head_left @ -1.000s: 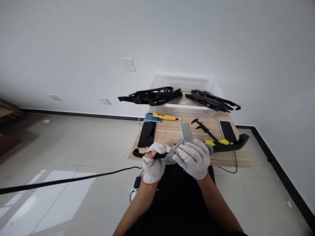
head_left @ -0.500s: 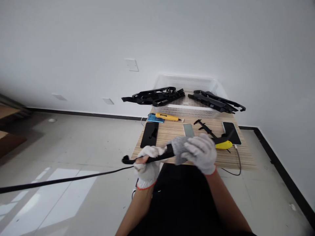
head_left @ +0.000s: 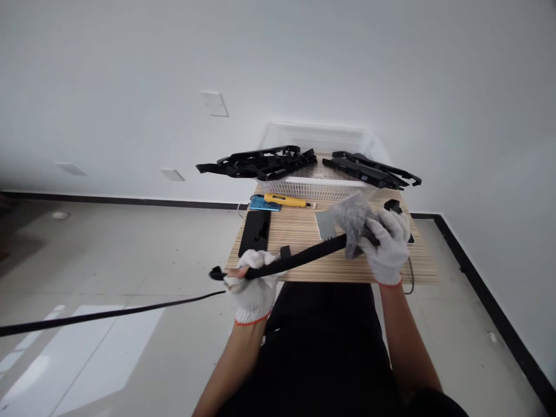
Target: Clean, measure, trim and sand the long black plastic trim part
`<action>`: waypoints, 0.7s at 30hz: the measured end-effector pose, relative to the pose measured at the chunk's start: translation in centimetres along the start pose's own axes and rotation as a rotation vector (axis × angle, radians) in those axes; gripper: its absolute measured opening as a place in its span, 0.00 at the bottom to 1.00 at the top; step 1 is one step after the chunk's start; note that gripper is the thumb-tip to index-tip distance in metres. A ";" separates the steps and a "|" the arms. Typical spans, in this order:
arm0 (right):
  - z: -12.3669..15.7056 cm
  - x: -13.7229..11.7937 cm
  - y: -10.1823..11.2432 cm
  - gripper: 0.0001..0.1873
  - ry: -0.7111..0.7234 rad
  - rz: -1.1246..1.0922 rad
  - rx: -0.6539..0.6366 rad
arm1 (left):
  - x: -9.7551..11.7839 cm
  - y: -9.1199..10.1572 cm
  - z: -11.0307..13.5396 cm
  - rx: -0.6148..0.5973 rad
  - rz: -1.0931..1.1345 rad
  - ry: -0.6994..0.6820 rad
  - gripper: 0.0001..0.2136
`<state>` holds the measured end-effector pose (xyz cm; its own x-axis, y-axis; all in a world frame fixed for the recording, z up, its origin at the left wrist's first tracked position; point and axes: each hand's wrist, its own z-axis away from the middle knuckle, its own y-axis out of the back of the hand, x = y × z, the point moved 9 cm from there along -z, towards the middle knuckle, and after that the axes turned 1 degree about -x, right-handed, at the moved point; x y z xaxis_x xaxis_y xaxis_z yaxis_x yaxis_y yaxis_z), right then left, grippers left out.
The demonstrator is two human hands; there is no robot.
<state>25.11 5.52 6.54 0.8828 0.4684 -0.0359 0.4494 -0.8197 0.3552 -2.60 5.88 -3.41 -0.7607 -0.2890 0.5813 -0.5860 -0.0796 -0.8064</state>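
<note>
Both my hands wear white knit gloves with orange cuffs. A long black plastic trim piece (head_left: 304,256) slants across the front of the table, held up between them. My left hand (head_left: 255,289) is closed around its left end, the bare thumb showing on top. My right hand (head_left: 386,243) grips a grey cloth (head_left: 351,217), which is wrapped over the piece toward its right end. The far tip of the piece shows beyond that hand. A thin white-edged device (head_left: 325,226) lies on the table just behind the piece.
A white plastic basket (head_left: 313,186) against the wall holds black plastic parts (head_left: 264,164) that stick out at both sides. On the wooden table (head_left: 299,223) lie a yellow pen-shaped tool (head_left: 284,200), a blue phone-like object (head_left: 263,204) and a black phone (head_left: 254,230). A dark strap (head_left: 108,313) stretches left.
My right hand and the cloth have slid right along the black piece, away from my left hand, baring its middle. The camera view has shifted slightly.
</note>
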 end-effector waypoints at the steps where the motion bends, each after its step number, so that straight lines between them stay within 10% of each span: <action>1: 0.2 -0.1 0.1 0.21 -0.029 -0.012 0.042 | -0.7 -0.3 0.1 0.000 0.010 0.011 0.27; 7: 1.1 -5.4 -1.2 0.19 0.238 -0.081 -0.058 | -2.3 -0.9 0.1 0.011 0.040 0.000 0.27; 13: 1.5 7.8 0.1 0.20 -0.401 -0.033 0.009 | -1.4 -0.7 0.4 -0.089 0.017 0.084 0.26; 21: 4.5 12.7 -0.1 0.18 -0.958 -0.332 0.077 | -2.3 0.8 0.1 -0.089 -0.030 0.206 0.27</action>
<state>36.90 10.05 1.84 0.4350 0.2421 -0.8672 0.6693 -0.7312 0.1316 -1.26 6.43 -5.41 -0.7779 -0.0861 0.6225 -0.6250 0.0021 -0.7807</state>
